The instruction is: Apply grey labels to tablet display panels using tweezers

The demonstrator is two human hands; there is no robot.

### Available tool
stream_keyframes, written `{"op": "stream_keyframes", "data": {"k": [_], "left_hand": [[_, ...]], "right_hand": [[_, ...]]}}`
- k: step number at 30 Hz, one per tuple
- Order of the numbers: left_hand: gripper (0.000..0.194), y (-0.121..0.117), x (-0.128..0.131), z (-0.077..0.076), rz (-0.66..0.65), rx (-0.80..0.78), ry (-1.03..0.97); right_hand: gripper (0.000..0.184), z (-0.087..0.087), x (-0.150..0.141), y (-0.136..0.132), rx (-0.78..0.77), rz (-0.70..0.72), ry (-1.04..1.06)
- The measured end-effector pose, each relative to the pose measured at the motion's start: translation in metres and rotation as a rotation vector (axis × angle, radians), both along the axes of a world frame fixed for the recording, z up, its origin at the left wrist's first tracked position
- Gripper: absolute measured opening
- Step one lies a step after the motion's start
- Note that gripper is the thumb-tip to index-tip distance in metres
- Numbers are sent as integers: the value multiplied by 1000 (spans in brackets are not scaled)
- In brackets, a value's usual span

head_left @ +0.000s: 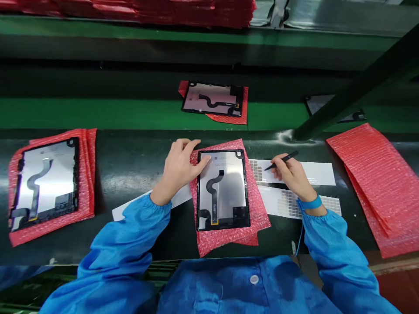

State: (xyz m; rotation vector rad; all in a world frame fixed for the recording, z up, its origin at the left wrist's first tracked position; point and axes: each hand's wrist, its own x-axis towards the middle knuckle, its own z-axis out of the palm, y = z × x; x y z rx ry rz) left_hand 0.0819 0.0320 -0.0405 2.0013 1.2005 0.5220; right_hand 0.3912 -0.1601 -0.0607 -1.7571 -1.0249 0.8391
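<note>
A tablet screen panel (229, 185) with a dark ribbon cable (213, 196) lies on pink bubble-wrap bags (218, 240) in front of me. My left hand (183, 163) rests at the panel's upper left, its thumb on the panel's edge and its fingers apart. To the right, my right hand (290, 172) holds black tweezers (281, 160) in a pinch. Their tip points down at a white label sheet (317, 173) bearing small grey stickers (256, 170). A second label sheet (270, 198) lies below it, partly under my right wrist, which wears a blue strap (310, 203).
Another panel (54, 174) sits on pink bags at the left. Further panels lie on the green strip (131, 113) behind, one (212, 99) on pink wrap. Pink bubble bags (379, 183) are stacked at right. A dark slanted post (347, 93) rises behind my right hand.
</note>
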Motion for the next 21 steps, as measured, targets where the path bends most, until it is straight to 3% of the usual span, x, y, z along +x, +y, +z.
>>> {"op": "stream_keyframes", "data": {"k": [3, 7, 16, 21], "left_hand": [[58, -11, 3, -23, -53, 247, -25], [50, -18, 2, -46, -100, 293, -33], [45, -19, 9, -43, -47, 279, -147], [46, -15, 12, -47, -85, 342, -173]], "right_hand": [[51, -3, -3, 8, 34, 25, 75], [50, -4, -5, 10, 36, -11, 108], [48, 1, -9, 11, 14, -70, 96], [51, 2, -11, 14, 23, -123, 116]]}}
